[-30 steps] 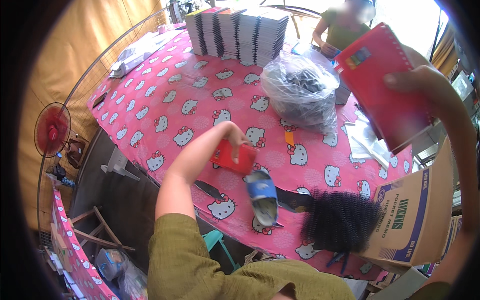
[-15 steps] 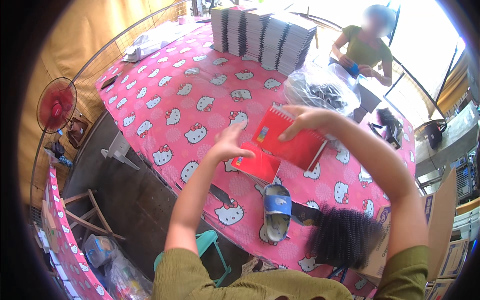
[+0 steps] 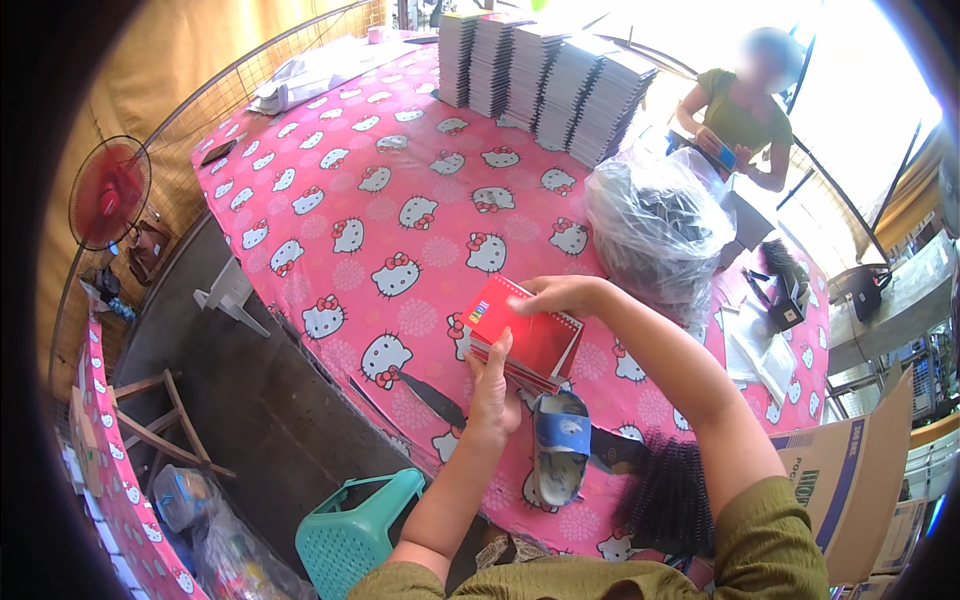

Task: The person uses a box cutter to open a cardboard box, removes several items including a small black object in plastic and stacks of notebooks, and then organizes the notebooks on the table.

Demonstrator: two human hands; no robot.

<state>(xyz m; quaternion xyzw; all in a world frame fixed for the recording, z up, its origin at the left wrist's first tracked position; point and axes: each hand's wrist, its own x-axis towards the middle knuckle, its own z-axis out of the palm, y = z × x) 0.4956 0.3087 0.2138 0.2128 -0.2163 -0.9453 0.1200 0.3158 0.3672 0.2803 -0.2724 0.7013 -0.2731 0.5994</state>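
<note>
Red spiral-bound notebooks lie in a small stack on the pink cartoon-patterned tablecloth. My left hand grips the stack's near left side, thumb up against the top cover. From the far side my right hand holds the top notebook by its spiral edge, fingers bent over the cover. The top notebook lies slightly askew on those below. Just nearer than the stack is a blue slide sandal. A dark, pointed flat piece lies left of it. Black spiral binding coils are bunched to the right.
Tall stacks of spiral-bound white books stand at the far edge. A clear plastic bag with dark contents sits right of centre, near a co-worker handling something blue. A green stool, cardboard box and red fan surround the table.
My right hand has lowered the raised red notebook onto the stack. My left hand, spread open before, has come down and closed on the stack's side. The view has shifted slightly.
</note>
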